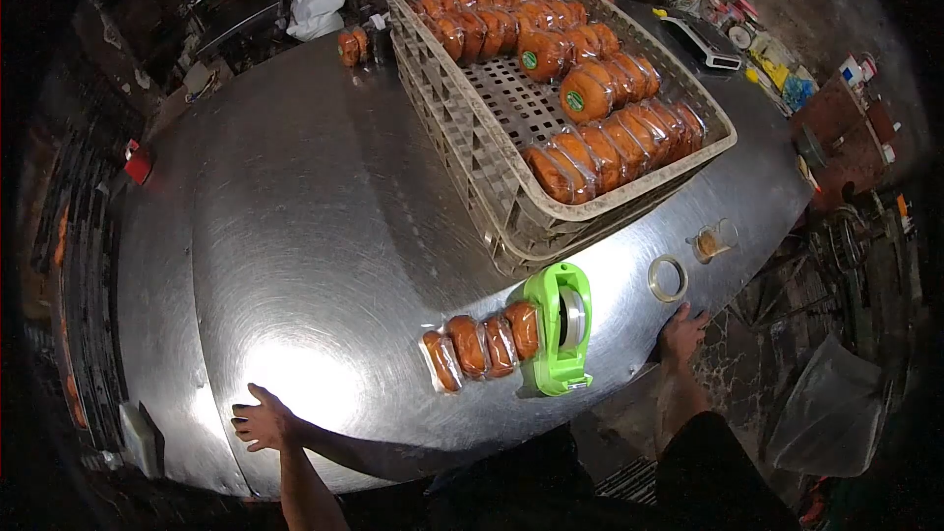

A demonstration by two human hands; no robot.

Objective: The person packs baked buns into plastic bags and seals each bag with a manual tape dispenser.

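Now left hand [264, 420] flat on shiny table [295, 216], fingers spread, holding nothing. Right hand [681, 332] rests open on table edge (near tape ring [668, 278]), empty too.

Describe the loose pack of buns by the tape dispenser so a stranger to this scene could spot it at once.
On the steel table, look to the near edge, in front of the plastic crate. Just left of the green tape dispenser lies a clear pack of four orange-brown buns. It alone lies loose here; the rest sit in the crate or at the far edge.
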